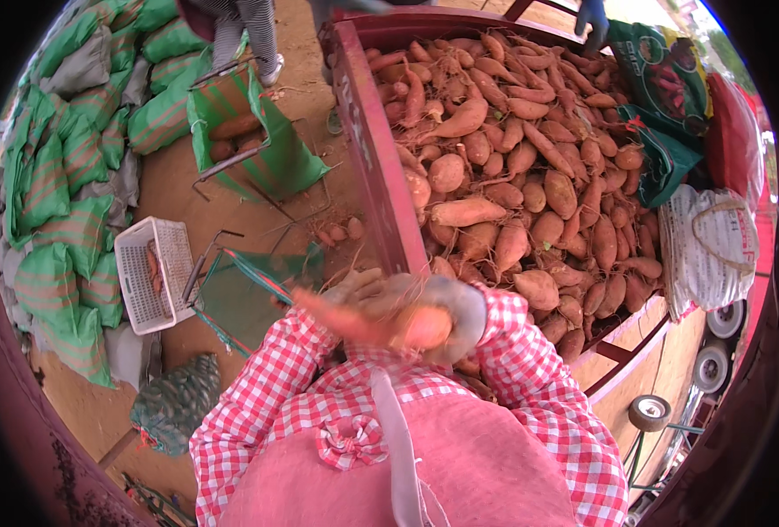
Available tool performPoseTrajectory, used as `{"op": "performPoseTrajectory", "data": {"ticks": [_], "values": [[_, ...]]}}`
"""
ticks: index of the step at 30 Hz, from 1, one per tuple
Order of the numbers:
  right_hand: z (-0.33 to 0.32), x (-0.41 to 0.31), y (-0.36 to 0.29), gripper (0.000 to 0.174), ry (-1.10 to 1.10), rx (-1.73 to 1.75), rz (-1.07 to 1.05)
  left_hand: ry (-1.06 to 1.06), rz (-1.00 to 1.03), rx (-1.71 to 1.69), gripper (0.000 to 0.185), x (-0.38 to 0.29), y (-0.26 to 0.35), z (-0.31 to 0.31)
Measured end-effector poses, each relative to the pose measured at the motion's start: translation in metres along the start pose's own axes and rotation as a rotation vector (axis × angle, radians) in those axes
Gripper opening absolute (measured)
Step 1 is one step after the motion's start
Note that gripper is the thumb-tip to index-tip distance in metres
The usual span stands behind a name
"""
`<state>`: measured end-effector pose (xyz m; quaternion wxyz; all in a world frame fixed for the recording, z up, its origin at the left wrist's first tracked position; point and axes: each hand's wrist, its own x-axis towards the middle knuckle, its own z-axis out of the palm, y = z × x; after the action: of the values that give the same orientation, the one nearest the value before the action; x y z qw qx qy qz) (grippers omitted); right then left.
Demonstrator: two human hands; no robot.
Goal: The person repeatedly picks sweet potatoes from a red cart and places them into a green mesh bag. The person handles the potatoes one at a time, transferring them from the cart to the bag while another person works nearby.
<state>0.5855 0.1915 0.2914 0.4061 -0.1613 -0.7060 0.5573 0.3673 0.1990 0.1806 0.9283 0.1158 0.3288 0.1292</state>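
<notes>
My right hand (465, 313), in a pale, soiled work glove, is curled around a sweet potato (427, 327) close to my chest. A longer sweet potato (343, 319), smeared by motion, lies across the front of both forearms; which hand bears it is unclear. Just beyond it is my gloved left hand (356, 284), partly hidden and blurred, so its grip cannot be made out. Both hands are at the near corner of a red metal cart bed (379, 145). A large heap of sweet potatoes (534, 191) with stringy roots fills that bed.
A green mesh bag (251, 306) hangs on a metal frame at left, near a white plastic crate (152, 277). Beyond stands an open green sack (258, 141) holding sweet potatoes. Filled sacks (67, 224) line the left. Another person's gloved hand (592, 25) reaches over the heap's far side.
</notes>
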Motion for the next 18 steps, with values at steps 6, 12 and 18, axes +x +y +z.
{"op": "performPoseTrajectory", "data": {"ticks": [6,12,18], "values": [[0.083,0.050,0.021,0.058,-0.281,0.167,0.040,-0.171,0.160,-0.317,0.083,-0.028,0.006,-0.007],[0.134,0.076,0.059,0.064,-0.362,0.439,0.149,-0.077,0.663,-0.269,0.070,-0.086,0.034,-0.106],[0.150,0.062,0.150,0.055,-0.011,0.866,0.843,0.372,0.822,-0.346,0.067,-0.158,0.002,-0.222]]}}
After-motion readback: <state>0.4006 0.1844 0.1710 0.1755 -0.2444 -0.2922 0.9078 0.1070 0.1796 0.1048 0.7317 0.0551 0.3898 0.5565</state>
